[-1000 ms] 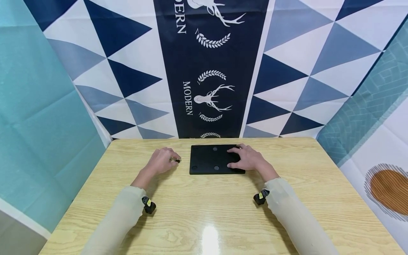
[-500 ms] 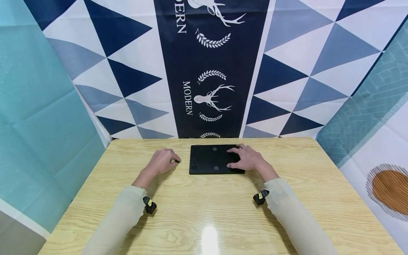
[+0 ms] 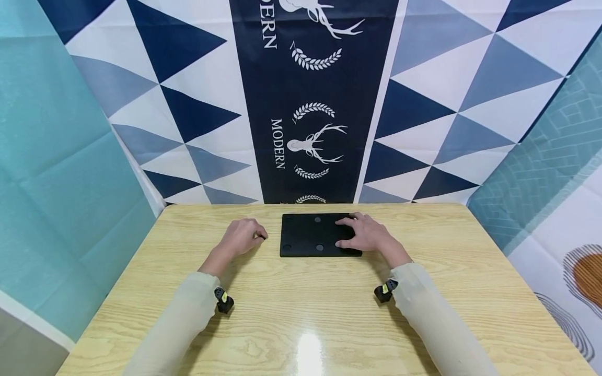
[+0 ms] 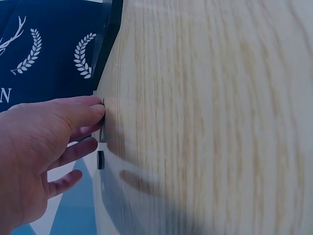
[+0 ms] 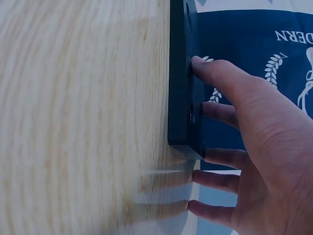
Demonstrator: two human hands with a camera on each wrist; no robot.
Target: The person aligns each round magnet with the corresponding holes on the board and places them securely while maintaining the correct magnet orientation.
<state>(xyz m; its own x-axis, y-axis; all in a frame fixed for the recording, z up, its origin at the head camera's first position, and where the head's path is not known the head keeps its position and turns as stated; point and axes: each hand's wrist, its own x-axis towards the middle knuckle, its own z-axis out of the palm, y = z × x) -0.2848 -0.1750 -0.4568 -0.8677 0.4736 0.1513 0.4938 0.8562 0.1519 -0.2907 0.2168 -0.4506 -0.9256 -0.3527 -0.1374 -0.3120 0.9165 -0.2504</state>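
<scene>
A flat black rectangular board [image 3: 301,235] with several round spots on its face lies near the table's far edge. My right hand [image 3: 369,233] rests on its right end, fingers spread; in the right wrist view the thumb [image 5: 220,71] touches the face and other fingers reach past the end. Left of the board, my left hand [image 3: 241,236] pinches a small dark round piece between thumb and forefinger, mostly hidden by the fingertips. In the left wrist view, a second small dark disc [image 4: 100,159] sits on the table beneath that hand's other fingers.
The pale wood-grain table [image 3: 301,292] ends just behind the board, where a patterned cloth [image 3: 315,104] hangs. Teal cloth [image 3: 70,156] hangs at the left. A small black camera [image 3: 224,301] is strapped to the left wrist, another [image 3: 384,291] to the right.
My left fingertips have closed in on the small dark piece, which showed more a second ago, and the hand has shifted very slightly right. The right hand and board have stayed put.
</scene>
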